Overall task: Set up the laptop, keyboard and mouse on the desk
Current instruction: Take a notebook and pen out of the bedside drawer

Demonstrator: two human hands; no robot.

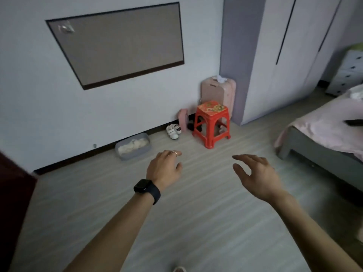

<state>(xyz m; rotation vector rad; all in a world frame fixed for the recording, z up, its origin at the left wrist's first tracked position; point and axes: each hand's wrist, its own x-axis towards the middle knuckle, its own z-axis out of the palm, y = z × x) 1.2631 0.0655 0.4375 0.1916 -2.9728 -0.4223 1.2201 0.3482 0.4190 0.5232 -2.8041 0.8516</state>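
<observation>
— While the left hand (164, 169) floats out front with fingers loose, it holds nothing. Black smartwatch (146, 190) on the wrist, ring (174, 153) on one finger. Right side?

— Right hand (257, 173) likewise: fingers spread and slack, empty, level with the left and well apart from it. Wood-grain floor (196, 222) under both.

— Laptop, keyboard, mouse?

— None in view, and no desk either. Beyond the hands: grey tub (133, 147) of white cloth at the wall, white shoes (173, 131), red plastic stool (212, 122) in front of a pink suitcase (218, 93). Bed (324, 134) on the right, with a dark flat object (353, 122) lying on the sheet, too blurred to name.

— Step in hand, then?

— Judged: locating the gear, task barely begun. Best to look before reaching: check that dark object, and find the desk first. Carry the laptop two-handed, flat, lid closed. Fetch keyboard and mouse afterwards, so nothing rides stacked loose.
</observation>
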